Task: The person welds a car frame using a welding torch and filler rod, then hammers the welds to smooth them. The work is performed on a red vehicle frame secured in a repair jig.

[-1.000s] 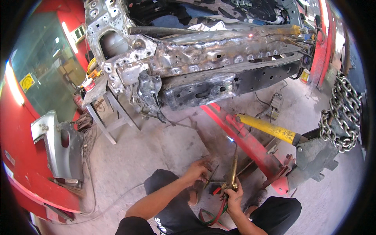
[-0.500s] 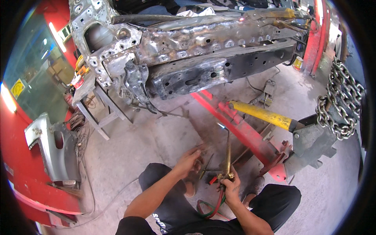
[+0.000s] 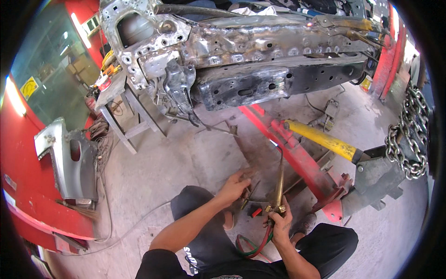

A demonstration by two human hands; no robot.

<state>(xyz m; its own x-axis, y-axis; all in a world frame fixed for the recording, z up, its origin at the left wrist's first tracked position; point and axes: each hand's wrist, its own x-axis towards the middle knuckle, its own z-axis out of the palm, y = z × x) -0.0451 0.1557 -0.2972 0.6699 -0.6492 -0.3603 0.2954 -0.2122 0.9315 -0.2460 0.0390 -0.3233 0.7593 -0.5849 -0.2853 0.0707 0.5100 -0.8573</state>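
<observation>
My right hand (image 3: 280,220) is closed around the valve end of a brass gas torch (image 3: 279,188). The torch points up and away from me, and a small bright flame (image 3: 273,142) burns at its bent tip. Red and green hoses (image 3: 254,251) run from its lower end and loop between my legs. My left hand (image 3: 235,188) reaches over my left knee, its fingers loosely bent and apart; I can make out nothing in them. Just right of it, a thin dark rod-like tool (image 3: 252,193) and a small red block (image 3: 255,212) appear low by my feet.
Ahead stands a bare-metal vehicle frame (image 3: 227,44) with a dark beam (image 3: 302,81). A red steel arm (image 3: 292,156) and yellow cylinder (image 3: 323,139) cross the right side, near a hanging chain (image 3: 409,135). On the left are a metal stand (image 3: 132,109) and a grey fender (image 3: 72,160).
The view has shifted, so the frame and stand sit farther right in the picture. The lit torch stays in my right hand. My left hand has moved slightly right in the picture.
</observation>
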